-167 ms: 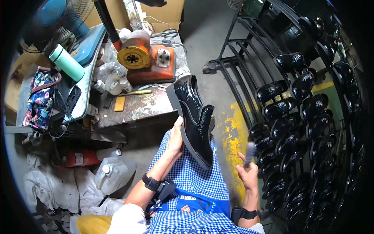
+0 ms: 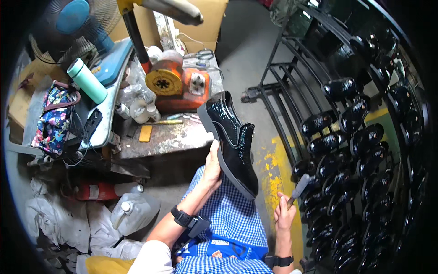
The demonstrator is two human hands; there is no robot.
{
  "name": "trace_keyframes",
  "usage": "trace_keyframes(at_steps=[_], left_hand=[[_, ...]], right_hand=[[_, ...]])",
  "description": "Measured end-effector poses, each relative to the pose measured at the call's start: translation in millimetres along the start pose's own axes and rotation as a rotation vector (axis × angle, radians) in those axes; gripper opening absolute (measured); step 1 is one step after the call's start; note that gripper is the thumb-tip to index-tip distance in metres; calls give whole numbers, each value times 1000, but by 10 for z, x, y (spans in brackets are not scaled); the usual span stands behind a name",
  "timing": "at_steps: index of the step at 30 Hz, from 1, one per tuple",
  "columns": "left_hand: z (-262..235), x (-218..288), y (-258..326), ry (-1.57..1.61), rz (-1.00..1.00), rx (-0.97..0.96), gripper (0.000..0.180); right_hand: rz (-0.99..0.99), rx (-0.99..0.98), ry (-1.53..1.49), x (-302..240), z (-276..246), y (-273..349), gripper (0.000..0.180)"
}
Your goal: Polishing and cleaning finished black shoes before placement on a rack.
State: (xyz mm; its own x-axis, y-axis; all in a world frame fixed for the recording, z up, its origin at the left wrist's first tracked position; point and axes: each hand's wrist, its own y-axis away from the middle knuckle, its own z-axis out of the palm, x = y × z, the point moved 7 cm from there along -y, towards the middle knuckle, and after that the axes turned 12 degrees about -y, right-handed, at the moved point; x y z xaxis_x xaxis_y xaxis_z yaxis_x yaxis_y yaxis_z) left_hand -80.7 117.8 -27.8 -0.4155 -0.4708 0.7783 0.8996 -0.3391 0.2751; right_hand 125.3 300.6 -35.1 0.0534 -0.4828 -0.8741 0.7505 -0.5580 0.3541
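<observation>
A glossy black dress shoe (image 2: 230,144) is in my left hand (image 2: 212,164), which grips its sole edge. The shoe is tilted, heel toward the bench and toe toward my lap. Its far side and the fingers beneath it are hidden. Off to the right, apart from the shoe, my right hand (image 2: 284,213) is closed around a small hand tool (image 2: 299,187) with a flat grey head, possibly a brush. The tool's handle is mostly covered by the fingers.
Ahead stands a worn bench (image 2: 178,137) with an orange machine (image 2: 191,86), a yellow block (image 2: 145,133) and small containers. At right is a black rack (image 2: 285,77) holding several glossy shoes (image 2: 325,143). A plastic jug (image 2: 137,212) and a red cylinder (image 2: 93,191) lie lower left.
The whole view has shifted, so the bench sits lower and further right. The tool in my right hand has gone from nearly upright to slanted. My left hand keeps its grip on the shoe.
</observation>
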Motion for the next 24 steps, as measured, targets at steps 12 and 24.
trace_keyframes(at_steps=[12, 24], left_hand=[[366, 955, -1110, -80, 449, 398, 65], [816, 1274, -1942, 204, 118, 409, 84]], right_hand=[[-327, 161, 524, 373, 18, 83, 33], [-240, 130, 425, 683, -140, -55, 33]])
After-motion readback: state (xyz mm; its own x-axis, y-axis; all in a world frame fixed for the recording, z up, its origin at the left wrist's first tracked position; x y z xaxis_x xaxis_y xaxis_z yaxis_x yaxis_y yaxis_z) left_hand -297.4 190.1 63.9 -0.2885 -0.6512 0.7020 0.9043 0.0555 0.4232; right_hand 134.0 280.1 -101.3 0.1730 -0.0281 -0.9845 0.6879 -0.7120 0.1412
